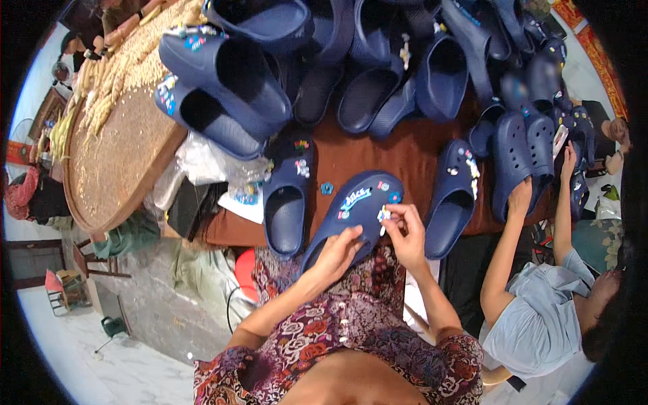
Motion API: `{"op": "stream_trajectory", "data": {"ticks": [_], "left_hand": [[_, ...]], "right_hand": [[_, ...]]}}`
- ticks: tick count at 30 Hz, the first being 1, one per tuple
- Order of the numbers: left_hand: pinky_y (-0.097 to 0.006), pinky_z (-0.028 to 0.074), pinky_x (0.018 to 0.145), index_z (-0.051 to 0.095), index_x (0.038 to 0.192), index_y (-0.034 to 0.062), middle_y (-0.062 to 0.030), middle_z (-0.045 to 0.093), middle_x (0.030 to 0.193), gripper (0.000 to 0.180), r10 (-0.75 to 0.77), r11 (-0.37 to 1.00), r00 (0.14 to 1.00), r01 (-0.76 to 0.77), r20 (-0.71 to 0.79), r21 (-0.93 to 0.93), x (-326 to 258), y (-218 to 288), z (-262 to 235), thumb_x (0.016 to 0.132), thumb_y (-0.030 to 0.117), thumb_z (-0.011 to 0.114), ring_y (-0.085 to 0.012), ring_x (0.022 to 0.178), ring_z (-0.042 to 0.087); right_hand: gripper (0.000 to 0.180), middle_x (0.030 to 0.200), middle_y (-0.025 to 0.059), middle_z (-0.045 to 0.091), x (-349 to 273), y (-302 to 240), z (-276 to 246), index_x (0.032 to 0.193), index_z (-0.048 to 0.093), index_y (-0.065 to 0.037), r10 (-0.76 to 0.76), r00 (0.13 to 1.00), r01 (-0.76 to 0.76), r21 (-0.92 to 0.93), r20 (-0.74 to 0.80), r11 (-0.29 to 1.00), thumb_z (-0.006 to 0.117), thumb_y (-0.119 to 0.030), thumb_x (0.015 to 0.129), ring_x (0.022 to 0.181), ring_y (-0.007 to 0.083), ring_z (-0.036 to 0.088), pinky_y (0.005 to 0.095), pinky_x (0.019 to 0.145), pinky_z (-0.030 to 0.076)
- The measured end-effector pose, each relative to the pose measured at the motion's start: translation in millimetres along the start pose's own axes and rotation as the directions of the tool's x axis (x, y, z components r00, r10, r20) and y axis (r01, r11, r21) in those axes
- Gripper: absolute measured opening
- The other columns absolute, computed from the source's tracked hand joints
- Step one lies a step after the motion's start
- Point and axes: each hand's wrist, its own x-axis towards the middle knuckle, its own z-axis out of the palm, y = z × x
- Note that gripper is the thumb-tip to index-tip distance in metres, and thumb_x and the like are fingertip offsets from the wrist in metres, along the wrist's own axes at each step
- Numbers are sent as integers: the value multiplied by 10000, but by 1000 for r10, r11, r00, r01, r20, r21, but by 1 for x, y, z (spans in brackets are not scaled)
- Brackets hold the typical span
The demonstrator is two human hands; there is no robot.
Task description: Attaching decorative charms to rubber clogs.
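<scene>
A navy slip-on clog point(368, 192) tilts up at the table's near edge, with a blue banner charm and several small charms on its upper. My left hand point(337, 253) grips it by the opening, thumb on top. With fingertips closed, my right hand point(407, 233) pinches a small white, yellow and blue shoe charm point(384, 215) against the upper; whether it is seated there I cannot tell. To the left rests a decorated clog point(286, 209), and on the right another clog point(451, 209). A loose blue flower charm point(327, 188) lies beside the held clog.
Many navy clogs point(368, 94) are heaped along the far side of the brown-covered table point(344, 148). A round tray point(115, 162) with pale cobs and kernels stands left, near a clear plastic bag point(216, 158). On the right, a co-worker's hand point(518, 196) touches a clog with holes point(511, 152).
</scene>
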Motion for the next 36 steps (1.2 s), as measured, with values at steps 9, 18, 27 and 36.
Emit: {"op": "stream_trajectory", "data": {"ticks": [9, 18, 27, 36], "left_hand": [[-400, 369, 1091, 506, 1306, 17, -63, 586, 1299, 451, 127, 990, 987, -119, 102, -76, 0, 25, 38, 920, 191, 661, -206, 1230, 524], [-391, 332, 1111, 482, 1327, 18, -68, 556, 1309, 514, 289, 950, 946, -265, 145, -164, 17, 39, 107, 906, 233, 685, -196, 1234, 502], [-417, 311, 1145, 486, 1327, -28, -113, 536, 1354, 468, 338, 940, 895, -304, 292, -155, 35, 27, 136, 962, 233, 618, -233, 1286, 482], [-360, 507, 955, 632, 1227, -36, -178, 649, 1216, 293, 467, 396, 525, -844, 712, 362, -7, 38, 73, 947, 11, 558, -253, 1101, 649]], "right_hand": [[385, 1147, 116, 519, -26, 9, 4, 1326, 428, 14, 71, 973, -6, 282, -220, 959, 569, -46, 973, 980, 135, 554, 266, 832, 485], [680, 1300, 223, 494, -80, 27, 39, 1408, 338, 39, 101, 977, -142, 221, 187, 965, 709, -169, 878, 1194, 293, 534, 432, 970, 446], [518, 1273, 193, 483, -55, 10, 26, 1380, 300, 59, -48, 994, 70, 230, -96, 971, 507, -159, 958, 1156, 252, 485, 385, 1015, 388], [604, 1387, 206, 451, 25, 39, -52, 1496, 206, 71, -87, 900, 170, 161, -427, 972, 347, -310, 1048, 1205, 283, 503, 381, 1058, 379]]}}
